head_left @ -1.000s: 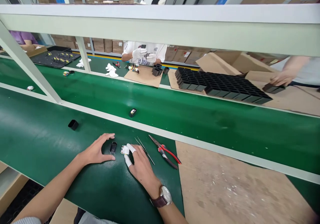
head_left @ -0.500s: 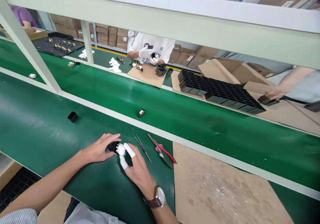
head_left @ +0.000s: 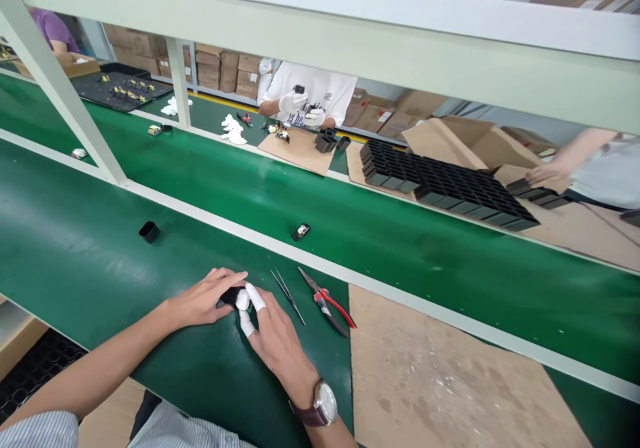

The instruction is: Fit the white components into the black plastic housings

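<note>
My left hand (head_left: pixel 206 297) is closed round a black plastic housing (head_left: pixel 231 296), mostly covered by its fingers. With white finger covers on thumb and index finger, my right hand (head_left: pixel 273 328) pinches a white part with a bit of green (head_left: pixel 243 300). That part sits at the mouth of the housing, partly inside as far as I can see. To the right of my hands lie metal tweezers (head_left: pixel 289 297) and red-and-black long-nose pliers (head_left: pixel 327 301). Another black housing (head_left: pixel 149 232) stands alone on the green bench to the left.
Beyond a pale rail (head_left: pixel 225 220) runs a green belt (head_left: pixel 240 191) carrying a small black unit (head_left: pixel 301 232). A cardboard sheet (head_left: pixel 465 375) lies at my right. Across the belt, a co-worker's gloved hands (head_left: pixel 295 100) hold black parts near rows of black housings (head_left: pixel 465 188).
The white part has moved left, closer into the black housing, and its prongs are now out of sight. On the belt the small black unit has shifted right.
</note>
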### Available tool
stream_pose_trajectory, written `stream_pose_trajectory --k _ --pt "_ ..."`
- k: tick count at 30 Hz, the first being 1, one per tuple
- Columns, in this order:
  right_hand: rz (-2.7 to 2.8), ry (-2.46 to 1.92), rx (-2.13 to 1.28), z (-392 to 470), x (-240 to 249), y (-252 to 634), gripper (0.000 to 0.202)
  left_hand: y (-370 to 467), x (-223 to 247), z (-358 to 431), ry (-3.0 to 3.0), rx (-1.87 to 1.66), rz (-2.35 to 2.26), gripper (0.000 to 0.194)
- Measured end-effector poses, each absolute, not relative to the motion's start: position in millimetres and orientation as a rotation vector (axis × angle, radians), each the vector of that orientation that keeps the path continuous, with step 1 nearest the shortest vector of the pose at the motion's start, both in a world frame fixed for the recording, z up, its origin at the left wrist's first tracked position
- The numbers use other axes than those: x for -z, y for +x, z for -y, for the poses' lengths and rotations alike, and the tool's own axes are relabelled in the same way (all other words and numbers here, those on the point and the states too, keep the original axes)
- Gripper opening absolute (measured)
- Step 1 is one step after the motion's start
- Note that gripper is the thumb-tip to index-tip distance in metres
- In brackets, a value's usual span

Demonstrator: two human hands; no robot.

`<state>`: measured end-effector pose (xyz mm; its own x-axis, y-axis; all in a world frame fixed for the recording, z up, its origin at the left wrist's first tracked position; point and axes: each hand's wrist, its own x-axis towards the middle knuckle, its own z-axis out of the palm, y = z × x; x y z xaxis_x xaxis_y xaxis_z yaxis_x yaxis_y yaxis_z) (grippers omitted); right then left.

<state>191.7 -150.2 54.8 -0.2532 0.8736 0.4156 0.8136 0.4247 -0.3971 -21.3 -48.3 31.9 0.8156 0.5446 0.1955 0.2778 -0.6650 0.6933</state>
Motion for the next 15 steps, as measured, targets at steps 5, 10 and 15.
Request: stream_pose_trajectory --k 5,10,15 --pt "2.111 -1.394 -0.198 151.1 -52.4 193.9 0.052 -21.0 -33.2 49.2 2.315 -0.515 -0.622 0.085" --pt "1.988 -1.299 -0.211 150.2 -47.7 199.4 0.059 -20.1 -37.6 49.5 2.223 -0.500 -0.645 0.087" --pt "2.029 -1.292 -0.139 147.6 -48.8 200.7 0.035 -20.5 -33.1 50.0 2.176 -0.458 -0.670 0.084"
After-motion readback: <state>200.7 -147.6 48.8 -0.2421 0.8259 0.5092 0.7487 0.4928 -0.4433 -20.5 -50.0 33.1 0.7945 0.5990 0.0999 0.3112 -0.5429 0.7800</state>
